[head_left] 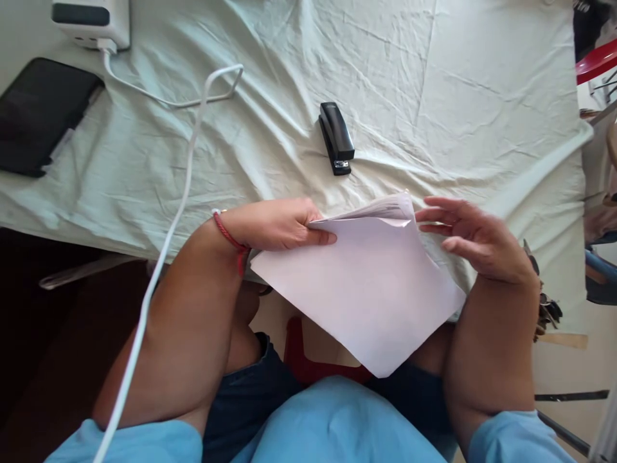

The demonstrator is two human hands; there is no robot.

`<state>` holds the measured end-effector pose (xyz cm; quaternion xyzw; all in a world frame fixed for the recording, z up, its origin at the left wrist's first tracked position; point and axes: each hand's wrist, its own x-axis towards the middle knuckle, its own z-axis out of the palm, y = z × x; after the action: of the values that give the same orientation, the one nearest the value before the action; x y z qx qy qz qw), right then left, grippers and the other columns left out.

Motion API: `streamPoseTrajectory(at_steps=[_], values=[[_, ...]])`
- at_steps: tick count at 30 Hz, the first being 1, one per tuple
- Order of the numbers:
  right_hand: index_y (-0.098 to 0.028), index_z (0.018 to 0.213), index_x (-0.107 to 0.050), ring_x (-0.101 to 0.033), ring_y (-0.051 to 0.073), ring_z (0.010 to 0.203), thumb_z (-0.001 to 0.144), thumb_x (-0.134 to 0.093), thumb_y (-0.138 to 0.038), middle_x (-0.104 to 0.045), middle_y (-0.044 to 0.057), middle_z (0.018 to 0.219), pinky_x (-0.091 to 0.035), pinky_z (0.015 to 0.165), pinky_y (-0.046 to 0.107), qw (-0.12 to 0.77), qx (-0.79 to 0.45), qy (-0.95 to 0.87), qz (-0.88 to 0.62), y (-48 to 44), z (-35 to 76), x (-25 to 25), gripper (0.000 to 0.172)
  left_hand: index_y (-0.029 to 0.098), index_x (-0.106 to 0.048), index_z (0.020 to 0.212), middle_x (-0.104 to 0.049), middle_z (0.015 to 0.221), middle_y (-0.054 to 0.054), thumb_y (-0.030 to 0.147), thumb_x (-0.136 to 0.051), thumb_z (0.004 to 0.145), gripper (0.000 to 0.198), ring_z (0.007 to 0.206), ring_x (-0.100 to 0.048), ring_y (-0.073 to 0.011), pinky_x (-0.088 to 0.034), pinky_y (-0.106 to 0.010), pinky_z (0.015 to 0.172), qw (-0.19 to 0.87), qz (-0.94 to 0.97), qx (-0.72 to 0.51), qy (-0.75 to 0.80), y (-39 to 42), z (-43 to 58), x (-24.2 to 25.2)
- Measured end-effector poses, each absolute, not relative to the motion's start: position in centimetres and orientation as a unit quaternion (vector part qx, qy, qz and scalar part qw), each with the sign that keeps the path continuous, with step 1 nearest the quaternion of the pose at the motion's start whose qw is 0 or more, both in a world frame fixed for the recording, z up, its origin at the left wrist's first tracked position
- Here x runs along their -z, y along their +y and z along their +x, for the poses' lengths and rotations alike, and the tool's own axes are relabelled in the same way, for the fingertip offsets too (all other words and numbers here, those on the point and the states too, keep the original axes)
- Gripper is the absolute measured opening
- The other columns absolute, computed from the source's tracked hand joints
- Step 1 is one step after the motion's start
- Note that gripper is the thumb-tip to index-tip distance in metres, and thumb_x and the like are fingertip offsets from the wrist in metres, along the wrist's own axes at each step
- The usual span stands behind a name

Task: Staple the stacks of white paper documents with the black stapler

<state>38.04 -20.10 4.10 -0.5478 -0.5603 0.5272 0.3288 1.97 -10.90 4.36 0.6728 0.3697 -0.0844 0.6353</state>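
A stack of white paper sheets is tilted over the table's near edge and my lap. My left hand grips its upper left edge, thumb on top and fingers beneath. Close to the stack's upper right corner, my right hand is held with its fingers spread; its fingertips are beside the paper edge, and I cannot tell whether they touch. The far edges of the sheets fan slightly apart. Beyond the paper, a black stapler lies on the cloth.
A wrinkled pale green cloth covers the table. At the left are a black tablet-like case and a white power box. A white cable runs from the box toward me, passing over my left arm. Red furniture stands at right.
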Motion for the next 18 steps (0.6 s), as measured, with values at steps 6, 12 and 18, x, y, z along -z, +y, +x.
streamPoseTrajectory(at_steps=[6,12,18], values=[[-0.026,0.111,-0.086,-0.074,0.017,0.089,0.085,-0.093,-0.055,-0.081,0.003,0.102,-0.064,0.079,0.030,0.246,-0.550,-0.528,-0.598,-20.2,35.7,-2.9,0.040,0.024,-0.082,0.071,-0.073,0.063,-0.006,0.050,-0.078,0.086,0.030,0.053,-0.067,-0.0224,-0.047,-0.028,0.048,0.660,0.660,0.042,0.355,-11.1,1.7,-3.4],[-0.024,0.098,-0.082,-0.066,0.015,0.073,0.080,-0.094,-0.055,-0.078,0.001,0.088,-0.056,0.062,0.028,0.348,-0.487,-0.425,-0.679,-19.8,35.7,-2.1,0.038,0.023,-0.085,0.087,-0.084,0.088,-0.004,0.037,-0.080,0.077,0.018,0.070,-0.073,-0.0214,-0.051,-0.026,0.060,0.632,0.632,-0.117,0.432,-10.5,1.1,-2.9],[-0.022,0.089,-0.078,-0.061,0.013,0.067,0.077,-0.093,-0.047,-0.074,0.001,0.081,-0.051,0.058,0.027,0.375,-0.437,-0.404,-0.711,-19.0,36.4,-1.8,0.032,0.022,-0.076,0.075,-0.063,0.060,0.001,0.022,-0.072,0.074,0.004,0.058,-0.058,-0.0177,-0.042,-0.030,0.062,0.505,0.648,-0.185,0.539,-10.3,2.1,-2.4]])
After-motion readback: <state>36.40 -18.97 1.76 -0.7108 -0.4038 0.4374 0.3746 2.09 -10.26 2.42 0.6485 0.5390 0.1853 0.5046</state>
